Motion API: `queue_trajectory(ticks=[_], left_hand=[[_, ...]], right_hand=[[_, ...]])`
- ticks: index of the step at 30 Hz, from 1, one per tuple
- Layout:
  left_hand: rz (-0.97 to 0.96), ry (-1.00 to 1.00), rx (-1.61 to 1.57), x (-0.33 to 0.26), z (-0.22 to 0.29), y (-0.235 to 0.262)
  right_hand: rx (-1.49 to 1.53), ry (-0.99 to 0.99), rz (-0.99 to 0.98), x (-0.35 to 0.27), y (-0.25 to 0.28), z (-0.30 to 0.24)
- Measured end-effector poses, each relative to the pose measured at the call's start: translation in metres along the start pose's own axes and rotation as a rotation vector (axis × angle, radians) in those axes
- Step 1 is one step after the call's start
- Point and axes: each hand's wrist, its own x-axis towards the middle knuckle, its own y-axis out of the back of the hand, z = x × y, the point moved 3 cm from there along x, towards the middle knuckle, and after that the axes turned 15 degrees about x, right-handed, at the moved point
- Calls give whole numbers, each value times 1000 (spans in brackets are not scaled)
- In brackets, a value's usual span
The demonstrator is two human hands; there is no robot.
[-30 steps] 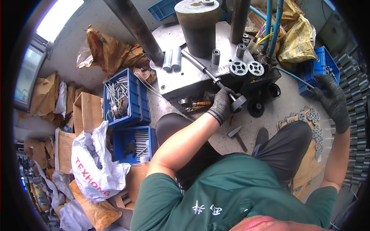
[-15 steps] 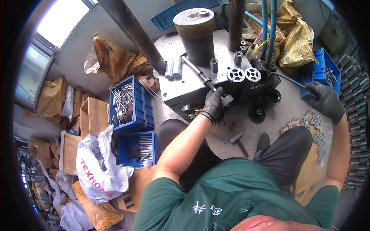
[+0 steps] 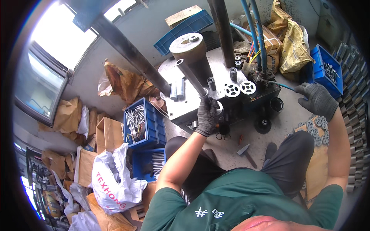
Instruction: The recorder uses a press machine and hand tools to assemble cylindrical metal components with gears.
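The person sits over a grey metal press plate (image 3: 181, 106) that serves as the worktop, both hands in dark gloves. The left hand (image 3: 207, 115) is clenched around the lower end of a long grey steel tube (image 3: 190, 77), its grip wrapped right round the shaft; the tube slants up and away to the left, its open end beside a thick cylindrical ram (image 3: 191, 54). Just right of that hand, touching the tube's base, sits a pale metal ring (image 3: 219, 108) at the plate's front edge.

The right hand (image 3: 317, 100) reaches well apart to the right, towards a blue crate (image 3: 325, 71) of metal parts — its fingers curl near a thin blue hose (image 3: 283, 86), but whether the grip actually closes on anything cannot be told.

On the plate lie two short grey sleeves (image 3: 177, 89) side by side, and two spoked wheels (image 3: 239, 89) sit on the dark machine block. On the floor below — a small hammer (image 3: 245, 153). Left of the person's knee stand two blue crates of steel rods (image 3: 140, 122), a white plastic bag (image 3: 111, 184) and brown paper sacks.
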Motion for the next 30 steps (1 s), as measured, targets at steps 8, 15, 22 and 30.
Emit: queue_trajectory(ticks=[8, 15, 22, 30], left_hand=[[147, -8, -391, 125, 39, 81], [300, -15, -40, 261, 36, 128], [243, 191, 217, 320, 12, 103], [157, 183, 29, 324, 4, 89]], right_hand=[[57, 35, 35, -4, 1, 17], [98, 37, 36, -4, 3, 18], [130, 48, -19, -1, 4, 12], [103, 3, -166, 1, 7, 6]])
